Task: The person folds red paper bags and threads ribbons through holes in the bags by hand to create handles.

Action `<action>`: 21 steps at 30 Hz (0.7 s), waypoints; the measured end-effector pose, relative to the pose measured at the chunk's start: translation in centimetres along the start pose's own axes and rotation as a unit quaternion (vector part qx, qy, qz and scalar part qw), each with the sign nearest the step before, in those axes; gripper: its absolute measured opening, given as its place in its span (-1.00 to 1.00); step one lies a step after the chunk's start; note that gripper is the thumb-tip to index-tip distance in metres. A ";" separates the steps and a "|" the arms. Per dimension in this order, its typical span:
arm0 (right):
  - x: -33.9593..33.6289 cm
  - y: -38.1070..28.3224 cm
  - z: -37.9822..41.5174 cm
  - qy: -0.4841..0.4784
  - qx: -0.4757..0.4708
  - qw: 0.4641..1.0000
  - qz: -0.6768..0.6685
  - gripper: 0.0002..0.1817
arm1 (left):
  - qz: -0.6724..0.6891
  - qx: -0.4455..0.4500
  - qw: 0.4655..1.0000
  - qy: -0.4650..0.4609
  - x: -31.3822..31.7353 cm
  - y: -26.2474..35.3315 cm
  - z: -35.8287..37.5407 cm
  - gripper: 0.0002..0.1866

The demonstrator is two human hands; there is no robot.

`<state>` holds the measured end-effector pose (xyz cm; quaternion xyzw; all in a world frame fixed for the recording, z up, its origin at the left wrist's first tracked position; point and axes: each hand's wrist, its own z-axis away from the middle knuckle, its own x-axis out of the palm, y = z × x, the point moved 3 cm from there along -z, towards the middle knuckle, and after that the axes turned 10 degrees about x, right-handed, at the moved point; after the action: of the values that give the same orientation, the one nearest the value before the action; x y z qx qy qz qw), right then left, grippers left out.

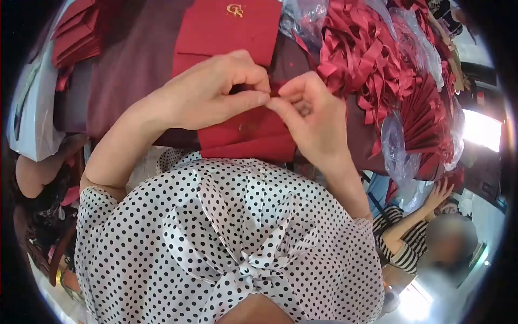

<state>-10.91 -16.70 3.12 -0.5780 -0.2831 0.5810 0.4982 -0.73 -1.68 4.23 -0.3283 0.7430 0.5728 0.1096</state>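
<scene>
My left hand (221,92) and my right hand (315,119) meet over the table, thumbs and fingertips pinched close together. A sliver of red material shows behind the fingertips, but what they pinch is too small and covered to make out. Right below them a red fabric pouch (245,143), with a faint gold mark, lies at the table edge against my body. Beyond my hands lies another red piece (229,29), flat, with a gold letter logo near its top.
Loose red ribbons (367,59) are heaped at the right, beside fanned red pieces (429,116) in clear plastic. Stacked red pouches (78,32) lie at the far left on the dark red tablecloth (127,65). A person in a striped top (402,237) sits at the right; another person's arm (35,175) shows at the left.
</scene>
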 end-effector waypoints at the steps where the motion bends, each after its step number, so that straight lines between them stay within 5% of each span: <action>1: 0.1 -0.4 0.3 0.034 -0.027 0.998 0.054 -0.78 | -0.005 0.000 1.000 0.003 -0.1 0.1 -0.1 -0.92; 5: -0.4 -2.7 1.3 0.098 -0.096 0.976 0.169 -0.70 | 0.085 -0.039 0.995 -0.039 -0.3 -0.2 0.0 -0.83; 7: -0.8 -2.5 1.4 0.050 -0.115 0.978 0.165 -0.75 | 0.272 -0.127 0.953 -0.040 -0.4 0.0 -0.1 -0.85; 12: -0.5 -2.8 1.9 0.036 -0.155 0.974 0.161 -0.81 | 0.140 -0.127 0.970 -0.149 -1.3 0.7 -1.7 -0.88; 15: -0.5 -3.0 1.9 0.018 -0.159 0.974 0.160 -0.81 | -0.012 0.089 0.989 -0.121 -0.4 0.2 -2.2 -0.87; 19: -1.3 -3.4 2.5 -0.022 -0.147 0.978 0.147 -0.78 | 0.033 0.141 0.982 -0.125 -0.4 0.4 -2.1 -0.91; 21: -1.4 -3.2 2.6 -0.016 -0.123 0.977 0.176 -0.75 | -0.143 0.229 0.956 -0.114 -1.4 1.8 -2.1 -0.92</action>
<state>-12.78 -16.22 7.03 -0.6661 -0.2542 0.6295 0.3087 -0.34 -2.85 7.10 -0.3297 0.7823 0.3991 0.3463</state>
